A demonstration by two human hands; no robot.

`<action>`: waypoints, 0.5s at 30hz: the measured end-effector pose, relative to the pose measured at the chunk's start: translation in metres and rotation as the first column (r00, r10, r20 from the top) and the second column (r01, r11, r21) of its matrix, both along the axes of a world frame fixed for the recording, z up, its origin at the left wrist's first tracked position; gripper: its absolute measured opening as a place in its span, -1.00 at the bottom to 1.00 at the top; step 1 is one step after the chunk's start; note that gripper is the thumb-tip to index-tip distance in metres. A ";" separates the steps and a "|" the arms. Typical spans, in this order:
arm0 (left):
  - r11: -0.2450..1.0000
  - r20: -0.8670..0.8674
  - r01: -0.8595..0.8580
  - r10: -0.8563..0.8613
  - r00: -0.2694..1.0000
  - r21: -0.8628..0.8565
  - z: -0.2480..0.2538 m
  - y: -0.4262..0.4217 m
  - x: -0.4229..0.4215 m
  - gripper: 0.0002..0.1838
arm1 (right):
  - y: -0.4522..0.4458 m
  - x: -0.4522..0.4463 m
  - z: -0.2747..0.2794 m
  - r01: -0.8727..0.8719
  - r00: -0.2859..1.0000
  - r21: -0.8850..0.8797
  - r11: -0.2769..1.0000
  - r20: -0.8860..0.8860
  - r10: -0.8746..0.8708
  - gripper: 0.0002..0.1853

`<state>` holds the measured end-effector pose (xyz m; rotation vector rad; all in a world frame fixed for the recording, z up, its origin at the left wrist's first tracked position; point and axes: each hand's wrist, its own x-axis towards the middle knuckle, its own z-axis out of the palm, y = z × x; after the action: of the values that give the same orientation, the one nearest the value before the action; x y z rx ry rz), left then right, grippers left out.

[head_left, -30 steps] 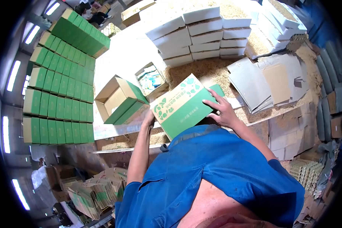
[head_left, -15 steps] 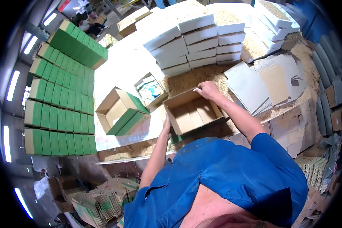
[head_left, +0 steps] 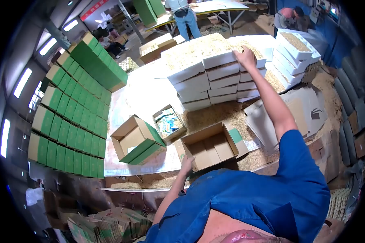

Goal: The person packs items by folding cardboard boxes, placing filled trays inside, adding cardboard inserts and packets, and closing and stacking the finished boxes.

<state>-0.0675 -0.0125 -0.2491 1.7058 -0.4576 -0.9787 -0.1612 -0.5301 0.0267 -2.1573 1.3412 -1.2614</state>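
Note:
An open cardboard box (head_left: 210,148) with its brown inside facing up sits on the table close to my body. My left hand (head_left: 187,165) grips its near left corner. Farther out, my right hand (head_left: 245,58) reaches to the top of the stacked white foam trays (head_left: 221,60), its fingers at the corner of a top tray filled with wood shavings. Left of the open box stand a small box of printed packets (head_left: 168,122) and another open green box (head_left: 138,141).
Stacked green boxes (head_left: 65,121) rise at the left. Flat cardboard sheets (head_left: 267,121) lie at the right, beside more white trays (head_left: 293,54). Folded cartons (head_left: 109,227) are below the table. Other people (head_left: 185,20) are in the background.
The box has been turned from its printed side to open side up. My right hand has left it and moved forward to the foam trays. The view has tilted up.

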 end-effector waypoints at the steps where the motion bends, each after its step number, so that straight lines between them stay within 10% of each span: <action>1: 1.000 0.005 -0.005 0.005 1.000 -0.006 0.001 -0.001 0.000 -0.40 | -0.024 0.009 -0.002 0.040 0.998 0.061 0.997 -0.053 -0.036 -0.39; 2: 1.000 0.013 -0.004 0.004 1.000 -0.004 0.002 -0.002 -0.001 -0.40 | -0.031 0.007 0.019 -0.158 0.984 0.557 0.815 0.024 0.174 -0.41; 3: 1.000 0.023 -0.003 0.003 1.000 -0.002 0.001 -0.003 0.000 -0.39 | -0.032 0.014 0.020 -0.302 0.953 0.671 0.677 0.189 0.238 -0.48; 11: 0.997 -0.060 -0.030 0.026 0.998 -0.068 -0.005 0.005 0.003 -0.37 | -0.049 0.032 -0.002 -0.657 0.733 0.628 0.417 0.661 0.160 -0.71; 15: 0.998 -0.025 -0.027 0.025 0.999 -0.061 0.004 0.001 -0.001 -0.37 | -0.019 -0.012 0.002 -0.608 0.778 0.663 0.436 0.607 0.162 -0.65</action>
<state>-0.0687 -0.0112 -0.2456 1.6393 -0.4443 -0.9560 -0.1736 -0.5486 0.0286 -1.2212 0.8391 -0.6158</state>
